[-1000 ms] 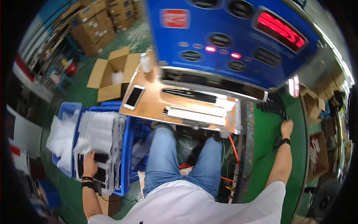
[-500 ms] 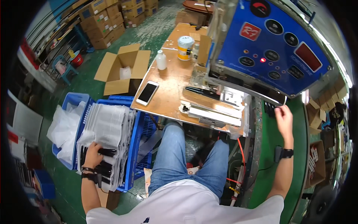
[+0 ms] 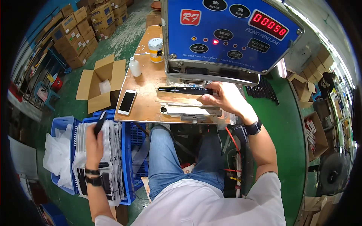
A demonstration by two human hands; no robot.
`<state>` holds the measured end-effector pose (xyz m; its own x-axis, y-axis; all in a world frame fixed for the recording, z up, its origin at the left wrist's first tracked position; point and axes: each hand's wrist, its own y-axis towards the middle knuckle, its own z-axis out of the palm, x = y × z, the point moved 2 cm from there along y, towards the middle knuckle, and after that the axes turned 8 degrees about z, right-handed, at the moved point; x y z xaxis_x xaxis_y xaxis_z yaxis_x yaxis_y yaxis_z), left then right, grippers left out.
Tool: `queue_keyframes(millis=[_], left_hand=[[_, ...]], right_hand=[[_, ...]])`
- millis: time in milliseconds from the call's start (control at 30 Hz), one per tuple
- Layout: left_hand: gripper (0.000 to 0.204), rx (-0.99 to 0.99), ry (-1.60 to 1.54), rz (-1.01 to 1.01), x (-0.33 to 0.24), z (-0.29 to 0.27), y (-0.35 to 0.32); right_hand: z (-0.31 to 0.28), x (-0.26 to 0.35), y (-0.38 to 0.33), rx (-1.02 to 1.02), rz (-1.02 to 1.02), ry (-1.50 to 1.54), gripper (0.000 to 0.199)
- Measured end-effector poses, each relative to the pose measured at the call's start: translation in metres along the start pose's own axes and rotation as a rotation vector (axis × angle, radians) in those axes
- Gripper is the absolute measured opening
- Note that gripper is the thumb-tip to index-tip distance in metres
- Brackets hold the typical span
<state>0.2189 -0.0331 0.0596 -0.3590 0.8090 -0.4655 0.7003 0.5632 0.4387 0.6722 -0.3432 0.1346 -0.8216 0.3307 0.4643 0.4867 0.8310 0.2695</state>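
Observation:
My left hand [image 3: 94,145] is closed on a slim black plastic piece [image 3: 100,122], raised above the foam-sleeved stack [image 3: 113,143] in a blue crate [image 3: 130,165]. More dark pieces show between the stack's white layers. On the bench, a long, tapered, glossy black plastic piece [image 3: 181,90] lies across the machine's fixture [image 3: 192,110]. My right hand [image 3: 228,97] grips its right end between thumb and fingers, under the blue control panel [image 3: 226,34]. The fingertips of my left hand are partly hidden.
A phone [image 3: 127,102], a white bottle [image 3: 135,67] and a yellow-and-white tub [image 3: 155,49] stand or lie on the wooden bench. Several black pieces [image 3: 264,90] lie on the green surface at right. An open carton [image 3: 102,84] and a second blue crate [image 3: 62,124] with white wrap are at left.
My right hand has come from the green surface on the right to the black piece at the fixture. My left hand has lifted a black piece from the stack. The panel display now shows lit digits.

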Motion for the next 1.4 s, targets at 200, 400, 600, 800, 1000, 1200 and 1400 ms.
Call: queue_keyframes(millis=[200,400,600,800,1000,1200,1400], left_hand=[[0.033,-0.068,-0.241,0.435,-0.142,0.059,0.112],[0.034,0.044,-0.231,0.607,-0.202,0.106,0.163],[0.037,0.245,-0.354,0.602,-0.229,0.145,0.174],[0.046,0.037,-0.122,0.760,-0.224,0.099,0.143],[0.045,0.064,0.058,0.122,-0.026,0.030,0.012],[0.059,0.332,0.384,-0.241,0.093,-0.051,-0.168],[0.045,0.206,0.335,-0.285,0.084,-0.058,-0.187]], right_hand=[[-0.026,0.016,-0.019,-0.043,0.152,0.074,0.042],[-0.076,-0.024,-0.088,-0.324,0.134,0.145,0.029],[-0.080,-0.150,-0.215,-0.421,0.754,0.051,0.028],[-0.046,-0.186,-0.233,-0.388,0.861,-0.358,0.037],[-0.019,-0.186,-0.204,-0.298,0.712,-0.527,0.045],[-0.041,-0.176,-0.188,-0.210,0.824,-0.632,0.063],[-0.055,-0.157,-0.146,-0.252,0.622,-0.397,0.044]])
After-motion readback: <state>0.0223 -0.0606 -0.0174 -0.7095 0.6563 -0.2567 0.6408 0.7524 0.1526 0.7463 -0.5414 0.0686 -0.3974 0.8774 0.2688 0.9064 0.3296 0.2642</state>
